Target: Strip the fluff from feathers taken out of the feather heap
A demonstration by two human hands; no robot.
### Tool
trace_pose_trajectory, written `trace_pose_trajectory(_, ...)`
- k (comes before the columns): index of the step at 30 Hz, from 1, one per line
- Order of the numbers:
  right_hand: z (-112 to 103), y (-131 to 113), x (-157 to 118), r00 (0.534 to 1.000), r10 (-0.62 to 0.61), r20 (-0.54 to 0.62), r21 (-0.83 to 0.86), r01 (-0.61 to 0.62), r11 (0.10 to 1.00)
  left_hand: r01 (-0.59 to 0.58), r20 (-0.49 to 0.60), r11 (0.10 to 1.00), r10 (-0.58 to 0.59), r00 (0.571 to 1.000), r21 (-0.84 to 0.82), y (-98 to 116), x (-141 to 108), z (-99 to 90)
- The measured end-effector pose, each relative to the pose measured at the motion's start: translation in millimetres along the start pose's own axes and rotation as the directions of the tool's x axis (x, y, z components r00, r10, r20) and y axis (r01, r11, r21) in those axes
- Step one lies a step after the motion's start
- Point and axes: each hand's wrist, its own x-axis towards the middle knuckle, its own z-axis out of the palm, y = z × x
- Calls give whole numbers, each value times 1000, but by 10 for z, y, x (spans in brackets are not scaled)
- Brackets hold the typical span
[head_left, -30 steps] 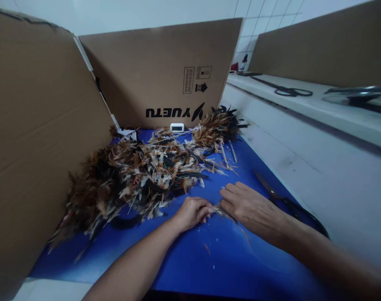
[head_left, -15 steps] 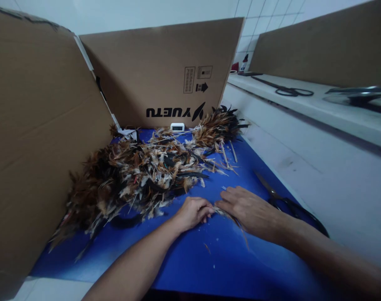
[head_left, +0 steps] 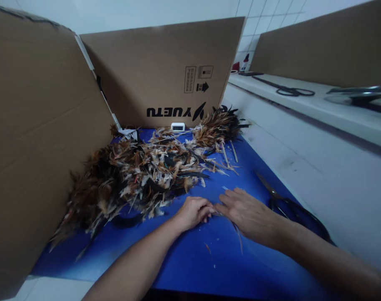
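Observation:
Over the blue work surface, my left hand is closed in a pinch on one end of a feather. My right hand is closed on the same feather, just right of the left fingertips. Its thin brown end trails out below my right palm; the stretch between the fingers is mostly covered. Beyond both hands spreads a large heap of brown, black and white feathers. Black-handled scissors lie to the right of my right hand, partly behind the forearm.
Cardboard panels wall the left and back. A small white digital device stands at the back, beside a feather bundle. On the white ledge at right lie another pair of scissors and a bottle.
My right hand has shifted slightly left, and the feather's trailing end has swung left and lower. My left hand keeps its pinch in nearly the same place.

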Motion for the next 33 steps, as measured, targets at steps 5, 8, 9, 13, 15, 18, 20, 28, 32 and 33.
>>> trace_pose_trajectory(5,54,-50,33,999,2,-39,-41,-4,999,-10,-4,998,10,1000,65,27,2,-11)
trace_pose_trajectory(8,45,-72,50,1000,8,-27,-22,-9,1000,-16,4,997,16,1000,69,39,-3,-21)
trace_pose_trajectory(9,35,-67,53,1000,12,-14,-2,-12,1000,-12,3,998,12,1000,55,42,-5,-24)
trace_pose_trajectory(13,38,75,24,999,48,-11,142,-46,989,57,-36,995,-60,998,-81,53,1,-36)
trace_pose_trajectory(15,94,200,-22,992,113,-50,222,-99,970,115,-53,977,-127,991,-179,53,10,-43)
trace_pose_trajectory(18,231,329,-113,970,237,-47,322,-209,923,169,-52,935,-195,980,-310,42,23,-57)
trace_pose_trajectory(20,324,314,-162,969,248,-11,401,-223,889,184,-54,907,-220,974,-380,35,30,-70)
trace_pose_trajectory(28,462,-161,-108,973,219,79,528,-227,818,150,-120,809,-262,958,-568,20,50,-93)
trace_pose_trajectory(32,412,-210,-114,970,237,58,548,-230,804,126,-144,782,-266,953,-610,12,63,-94)
trace_pose_trajectory(33,401,-204,-134,968,243,55,587,-228,777,126,-151,778,-273,950,-616,13,67,-95)
